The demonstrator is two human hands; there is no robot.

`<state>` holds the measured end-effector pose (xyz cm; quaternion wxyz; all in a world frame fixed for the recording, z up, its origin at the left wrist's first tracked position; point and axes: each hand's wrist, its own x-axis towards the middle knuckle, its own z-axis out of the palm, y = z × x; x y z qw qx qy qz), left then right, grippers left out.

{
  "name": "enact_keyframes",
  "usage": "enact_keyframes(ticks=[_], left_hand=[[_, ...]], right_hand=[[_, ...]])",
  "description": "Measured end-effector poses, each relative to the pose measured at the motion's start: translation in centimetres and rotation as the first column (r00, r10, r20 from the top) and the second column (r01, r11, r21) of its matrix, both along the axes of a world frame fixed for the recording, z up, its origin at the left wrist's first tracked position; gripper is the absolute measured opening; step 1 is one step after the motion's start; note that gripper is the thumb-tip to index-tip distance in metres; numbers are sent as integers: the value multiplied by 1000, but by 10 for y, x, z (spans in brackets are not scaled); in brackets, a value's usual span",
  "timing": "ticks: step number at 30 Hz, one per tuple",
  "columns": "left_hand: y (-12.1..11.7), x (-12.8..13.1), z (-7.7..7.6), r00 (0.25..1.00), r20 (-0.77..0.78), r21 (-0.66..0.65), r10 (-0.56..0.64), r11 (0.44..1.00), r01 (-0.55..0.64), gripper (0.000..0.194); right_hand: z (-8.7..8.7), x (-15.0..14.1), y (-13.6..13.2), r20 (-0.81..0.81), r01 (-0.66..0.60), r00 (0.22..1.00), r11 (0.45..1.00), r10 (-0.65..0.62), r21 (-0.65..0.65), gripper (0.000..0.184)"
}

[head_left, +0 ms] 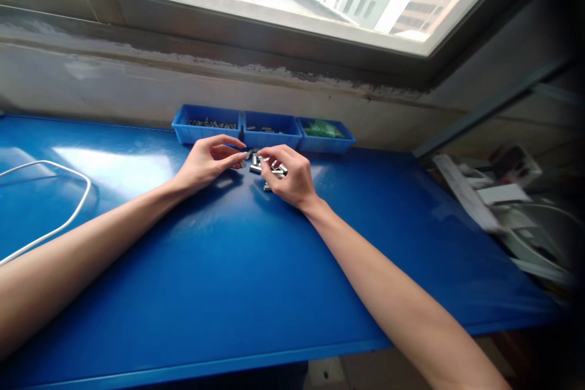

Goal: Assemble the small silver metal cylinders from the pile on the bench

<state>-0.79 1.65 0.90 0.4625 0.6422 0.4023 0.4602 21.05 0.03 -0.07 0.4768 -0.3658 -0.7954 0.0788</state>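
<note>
Both my hands rest on a blue table [237,280], meeting over a small pile of short silver metal pins [258,164]. My left hand [208,161] pinches one small metal pin between thumb and fingertips. My right hand [287,175] is curled over the pile, its fingers closed around several pins. Just behind the hands stand three blue bins in a row: the left bin [206,124] and the middle bin [270,128] hold small metal parts, the right bin [325,135] holds green pieces.
A white cable [68,207] loops across the table's left side. A wall and window sill rise right behind the bins. To the right, beyond the table edge, lies a clutter of white papers and boxes [498,201].
</note>
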Motion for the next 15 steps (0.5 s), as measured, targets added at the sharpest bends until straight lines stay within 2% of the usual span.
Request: enact_keyframes(ticks=[3,8,11,15], left_hand=[[0,-1,-1,998,55,-29,-23,999,25,56],[-1,-2,-1,996,83,-22,-29,999,31,49],[-2,-1,0,996,74,-19,-55,998,56,52],[-5,1,3,995,91,-53,-49,997,54,57]], right_hand=[[-2,-1,0,54,-52,997,998,51,18,20],[-3,0,2,110,-61,992,998,64,-28,22],[-3,-1,1,92,-71,993,996,76,-50,15],[-1,-4,-3,3,-110,994,989,111,-102,14]])
